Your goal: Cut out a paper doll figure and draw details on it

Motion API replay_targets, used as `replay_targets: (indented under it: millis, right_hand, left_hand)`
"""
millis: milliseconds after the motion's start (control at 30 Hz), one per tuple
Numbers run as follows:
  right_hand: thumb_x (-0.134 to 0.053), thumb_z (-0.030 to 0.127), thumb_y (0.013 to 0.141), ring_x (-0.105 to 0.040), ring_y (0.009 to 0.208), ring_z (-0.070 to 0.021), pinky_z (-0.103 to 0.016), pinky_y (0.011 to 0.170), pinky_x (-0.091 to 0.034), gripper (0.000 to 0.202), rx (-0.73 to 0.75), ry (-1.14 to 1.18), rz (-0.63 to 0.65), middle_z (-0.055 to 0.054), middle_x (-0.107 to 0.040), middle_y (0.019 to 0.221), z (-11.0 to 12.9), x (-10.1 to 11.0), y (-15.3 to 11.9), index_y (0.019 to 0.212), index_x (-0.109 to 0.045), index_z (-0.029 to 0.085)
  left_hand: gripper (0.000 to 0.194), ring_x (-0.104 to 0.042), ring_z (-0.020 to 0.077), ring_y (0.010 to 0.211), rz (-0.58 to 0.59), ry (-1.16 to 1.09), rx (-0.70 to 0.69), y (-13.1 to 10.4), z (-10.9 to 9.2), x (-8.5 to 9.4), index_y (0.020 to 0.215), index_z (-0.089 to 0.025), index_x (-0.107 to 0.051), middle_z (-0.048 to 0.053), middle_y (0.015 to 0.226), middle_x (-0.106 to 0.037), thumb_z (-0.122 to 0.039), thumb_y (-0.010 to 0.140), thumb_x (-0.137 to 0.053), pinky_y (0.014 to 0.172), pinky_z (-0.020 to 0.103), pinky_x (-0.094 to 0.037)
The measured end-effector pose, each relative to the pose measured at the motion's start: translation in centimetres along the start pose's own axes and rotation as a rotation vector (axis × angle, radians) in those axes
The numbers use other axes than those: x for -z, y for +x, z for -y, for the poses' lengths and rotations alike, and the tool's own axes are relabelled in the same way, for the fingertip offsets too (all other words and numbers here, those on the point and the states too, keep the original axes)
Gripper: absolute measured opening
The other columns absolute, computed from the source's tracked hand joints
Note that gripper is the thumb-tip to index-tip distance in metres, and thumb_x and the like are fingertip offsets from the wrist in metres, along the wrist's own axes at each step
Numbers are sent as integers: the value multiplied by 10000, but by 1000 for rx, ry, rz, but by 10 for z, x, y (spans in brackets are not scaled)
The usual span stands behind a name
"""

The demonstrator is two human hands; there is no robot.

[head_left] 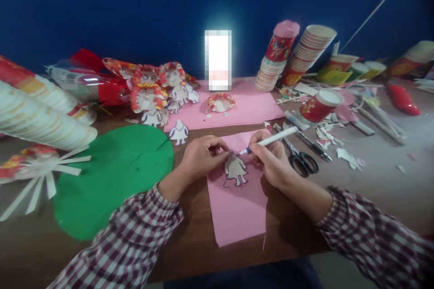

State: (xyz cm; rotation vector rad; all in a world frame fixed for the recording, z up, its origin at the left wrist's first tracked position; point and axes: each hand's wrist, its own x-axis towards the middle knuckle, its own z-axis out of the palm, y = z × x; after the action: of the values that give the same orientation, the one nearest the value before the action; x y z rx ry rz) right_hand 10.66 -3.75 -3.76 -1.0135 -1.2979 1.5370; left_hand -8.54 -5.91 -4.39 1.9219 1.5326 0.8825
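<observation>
My right hand [267, 156] grips a white marker pen [276, 137], its tip close to the upper edge of a paper dress cutout [236, 169]. With its fingers pinched, my left hand [206, 156] holds the top of that cutout, partly hiding it. The cutout has a dark outline and lies on a pink paper strip [239, 221]; a few dark marks show around its lower edge. Another dress cutout [178, 132] with a dark outline lies on the table just beyond my left hand.
A green paper round [111, 185] lies left, beside stacked paper cups [44, 115]. Right are scissors [300, 158], a dark pen [315, 144], paper scraps and a red cup [318, 106]. Behind are decorated paper faces [172, 74], a pink sheet [257, 104], and a bright blurred screen [218, 58].
</observation>
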Motion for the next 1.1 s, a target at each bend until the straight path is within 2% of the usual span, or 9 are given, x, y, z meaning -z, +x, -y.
replay_targets:
  millis: [200, 333, 467, 667, 1100]
  right_hand:
    - [-565, 277, 806, -401, 417, -64, -183, 400, -319, 125, 38, -106, 24, 56, -507, 508, 4, -2, -2, 737, -500, 196]
    - [-577, 233, 773, -421, 448, -79, -197, 408, -330, 118, 77, -334, 96, 49, -488, 517, 10, -5, -8, 702, -492, 194]
    - [-584, 198, 754, -414, 449, -79, -206, 411, -317, 112, 127, -522, 139, 54, -455, 518, 8, -5, -12, 687, -494, 194]
    - [-573, 212, 785, -423, 461, -87, -215, 414, -318, 127, 147, -538, 181, 51, -455, 547, 0, -5, -12, 706, -474, 204]
    - [-548, 266, 848, -401, 482, -80, -219, 434, -305, 139, 201, -642, 205, 43, -463, 587, -3, -4, -12, 743, -497, 191]
  left_hand:
    - [90, -537, 103, 604, -8, 113, 39, 1, -6, -4, 751, -219, -703, -17, 685, -637, -297, 730, -664, 528, 210, -353]
    - [57, -552, 109, 619, 18, 184, 46, 1, -6, -3, 751, -248, -715, -27, 695, -651, -263, 718, -672, 533, 216, -353]
    - [64, -553, 107, 606, 20, 193, 47, 0, -5, -3, 747, -249, -715, -31, 677, -648, -298, 716, -688, 525, 220, -345]
    - [61, -551, 108, 600, 27, 207, 54, 0, -4, -3, 743, -253, -710, -36, 674, -649, -303, 715, -689, 520, 224, -334]
    - [84, -551, 111, 604, 40, 213, 62, 1, -6, -3, 736, -241, -706, -31, 672, -648, -319, 734, -676, 518, 232, -325]
